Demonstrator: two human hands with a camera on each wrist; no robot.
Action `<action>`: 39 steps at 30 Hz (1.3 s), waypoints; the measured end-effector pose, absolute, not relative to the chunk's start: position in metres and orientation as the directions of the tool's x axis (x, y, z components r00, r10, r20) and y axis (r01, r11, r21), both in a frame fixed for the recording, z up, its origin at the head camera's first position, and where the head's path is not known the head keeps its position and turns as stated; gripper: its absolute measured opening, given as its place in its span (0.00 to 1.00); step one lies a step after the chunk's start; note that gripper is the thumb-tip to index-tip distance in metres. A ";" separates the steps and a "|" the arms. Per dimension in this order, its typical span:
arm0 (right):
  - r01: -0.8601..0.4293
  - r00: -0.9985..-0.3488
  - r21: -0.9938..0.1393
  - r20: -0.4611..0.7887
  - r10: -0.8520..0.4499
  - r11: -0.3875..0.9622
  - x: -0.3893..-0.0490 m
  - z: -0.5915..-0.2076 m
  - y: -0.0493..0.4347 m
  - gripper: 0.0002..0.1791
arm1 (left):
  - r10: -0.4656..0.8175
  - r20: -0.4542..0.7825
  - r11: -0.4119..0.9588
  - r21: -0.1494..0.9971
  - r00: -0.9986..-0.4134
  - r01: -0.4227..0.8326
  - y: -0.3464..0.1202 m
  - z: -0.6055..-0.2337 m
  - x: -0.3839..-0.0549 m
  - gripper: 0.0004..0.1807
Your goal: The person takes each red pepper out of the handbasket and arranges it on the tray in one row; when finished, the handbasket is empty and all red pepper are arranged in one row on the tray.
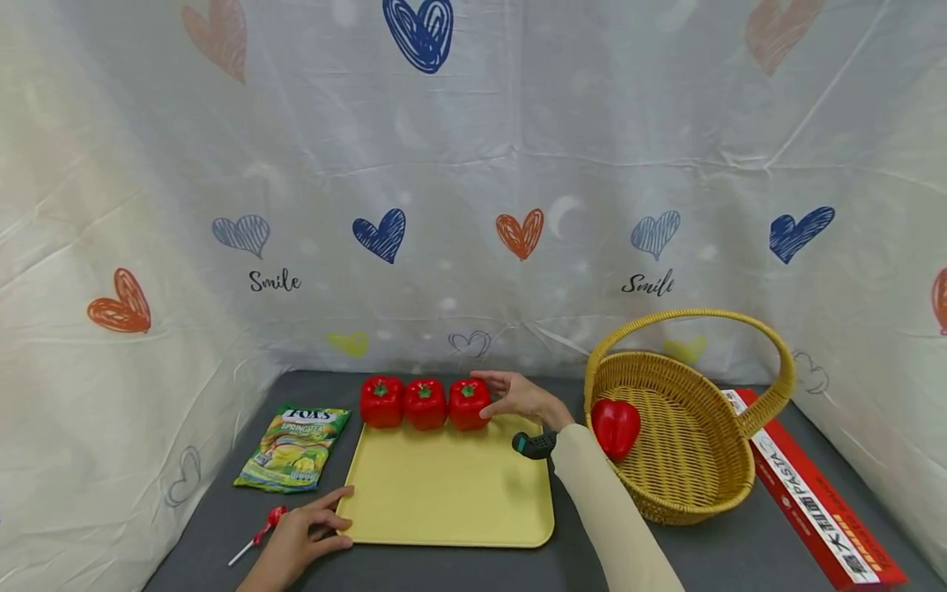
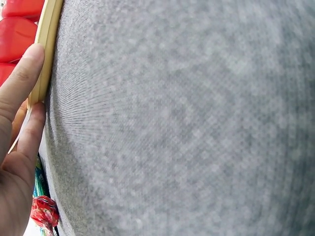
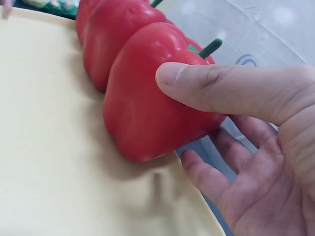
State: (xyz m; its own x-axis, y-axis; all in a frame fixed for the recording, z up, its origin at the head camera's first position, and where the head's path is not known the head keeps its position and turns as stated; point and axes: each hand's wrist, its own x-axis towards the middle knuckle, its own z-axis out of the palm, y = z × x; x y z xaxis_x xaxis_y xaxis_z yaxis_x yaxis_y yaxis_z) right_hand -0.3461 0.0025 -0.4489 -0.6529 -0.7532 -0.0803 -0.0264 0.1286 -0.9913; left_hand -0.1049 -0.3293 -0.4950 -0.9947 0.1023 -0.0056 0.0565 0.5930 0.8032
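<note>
Three red bell peppers stand in a row along the far edge of the yellow tray point(image 1: 451, 493). My right hand point(image 1: 521, 397) is at the rightmost bell pepper point(image 1: 468, 404). In the right wrist view the thumb lies across that pepper's side, and the curled fingers reach round behind it, partly hidden. Beside it are the middle bell pepper point(image 1: 425, 404) and the left bell pepper point(image 1: 381, 403). At the tray's near left corner, my left hand point(image 1: 299, 530) holds the rim, with thumb and finger on the edge in the left wrist view.
A yellow wicker basket point(image 1: 681, 510) with a tall handle stands to the right, holding another red pepper point(image 1: 616, 429). A long red pasta box point(image 1: 821, 501) lies beyond it. On the left are a green candy bag point(image 1: 296, 450) and a red lollipop point(image 1: 275, 516).
</note>
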 end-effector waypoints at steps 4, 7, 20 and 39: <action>-0.071 -0.661 -0.985 -0.071 -0.747 0.156 -0.345 -0.447 0.007 0.43 | 0.105 -0.004 0.594 0.802 -0.995 0.059 -0.328 -0.494 -0.106 0.11; -0.095 -0.650 -0.980 -0.072 -0.757 0.174 -0.341 -0.442 0.012 0.42 | 0.107 -0.005 0.589 0.806 -0.994 0.059 -0.328 -0.493 -0.105 0.11; -0.128 -0.537 -0.982 -0.049 -0.842 0.139 -0.311 -0.406 0.075 0.36 | 0.096 -0.041 0.559 0.829 -0.995 0.020 -0.329 -0.496 -0.104 0.12; 0.084 -0.630 -0.992 0.017 -0.776 -0.090 -0.283 -0.413 0.233 0.26 | 0.086 -0.054 0.581 0.814 -0.995 0.006 -0.328 -0.495 -0.105 0.14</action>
State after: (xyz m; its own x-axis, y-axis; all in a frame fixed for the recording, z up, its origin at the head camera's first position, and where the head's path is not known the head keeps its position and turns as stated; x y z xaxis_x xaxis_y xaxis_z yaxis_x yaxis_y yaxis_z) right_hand -0.2830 0.2333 -0.4127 -0.6301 -0.7764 0.0172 0.0837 -0.0900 -0.9924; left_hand -0.1052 -0.3279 -0.4948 -0.9948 0.0860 -0.0540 0.0061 0.5811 0.8138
